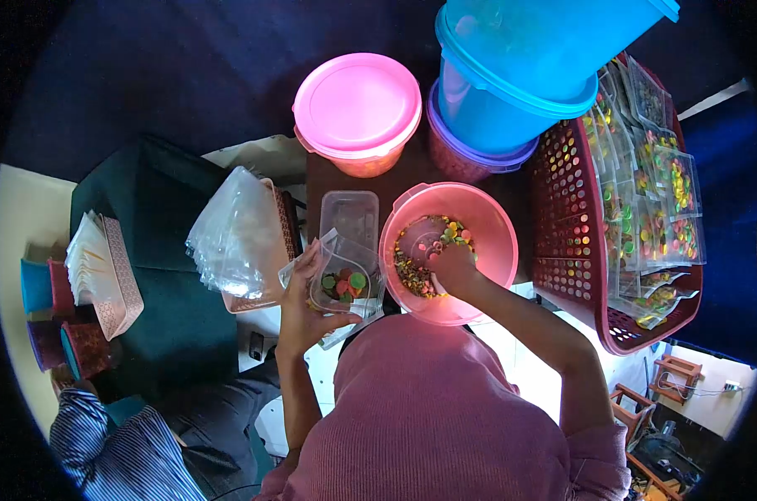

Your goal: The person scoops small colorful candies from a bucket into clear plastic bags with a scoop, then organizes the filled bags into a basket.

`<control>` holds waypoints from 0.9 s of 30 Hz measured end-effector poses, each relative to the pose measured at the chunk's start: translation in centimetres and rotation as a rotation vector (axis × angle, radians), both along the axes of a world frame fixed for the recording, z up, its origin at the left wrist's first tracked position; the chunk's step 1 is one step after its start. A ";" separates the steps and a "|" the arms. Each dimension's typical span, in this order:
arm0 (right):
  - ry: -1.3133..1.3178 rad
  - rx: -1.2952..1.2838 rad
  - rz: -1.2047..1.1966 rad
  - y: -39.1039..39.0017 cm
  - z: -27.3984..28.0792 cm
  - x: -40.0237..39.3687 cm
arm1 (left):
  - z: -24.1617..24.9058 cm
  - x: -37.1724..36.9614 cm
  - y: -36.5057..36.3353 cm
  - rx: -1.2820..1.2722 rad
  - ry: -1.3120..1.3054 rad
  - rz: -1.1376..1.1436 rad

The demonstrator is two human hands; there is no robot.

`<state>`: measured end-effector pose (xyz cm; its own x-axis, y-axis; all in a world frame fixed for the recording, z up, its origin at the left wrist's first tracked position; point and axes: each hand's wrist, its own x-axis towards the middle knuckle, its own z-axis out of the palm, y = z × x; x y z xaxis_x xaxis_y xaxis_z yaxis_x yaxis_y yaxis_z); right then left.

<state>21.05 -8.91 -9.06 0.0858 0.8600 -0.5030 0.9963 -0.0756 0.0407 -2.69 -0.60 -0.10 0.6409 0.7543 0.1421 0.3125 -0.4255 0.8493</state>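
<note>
My left hand (299, 313) grips a clear plastic bag (366, 259), fingers along one side and thumb at the lower edge. Several green, red and orange round pieces (343, 285) lie inside the bag. My right hand (453, 267) reaches down into a pink bucket (499, 225), fingers curled and partly hidden among small colourful pieces (413, 275). Whatever those fingers hold is too small to make out. Just behind the bag stands a clear plastic tub (349, 209), beside the bucket.
A pink-lidded bucket (357, 104) and stacked blue containers (516, 83) stand behind. At right, a dark red basket (566, 225) holds many filled bags (645, 200). Empty clear bags (240, 234) fill a basket at left. A person in a striped sleeve (128, 451) sits at lower left.
</note>
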 end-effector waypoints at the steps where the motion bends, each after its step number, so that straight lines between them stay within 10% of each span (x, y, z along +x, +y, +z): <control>1: 0.025 -0.110 -0.107 0.1 0.4 0.2 | 0.0 0.0 0.0 0.001 0.001 0.002; 13: 0.028 0.145 0.289 -0.9 -0.4 0.2 | -0.3 0.1 -0.1 -0.071 -0.066 0.014; 27: 0.101 0.083 0.049 -0.4 -0.6 2.4 | -0.4 0.0 0.1 -0.023 -0.023 0.001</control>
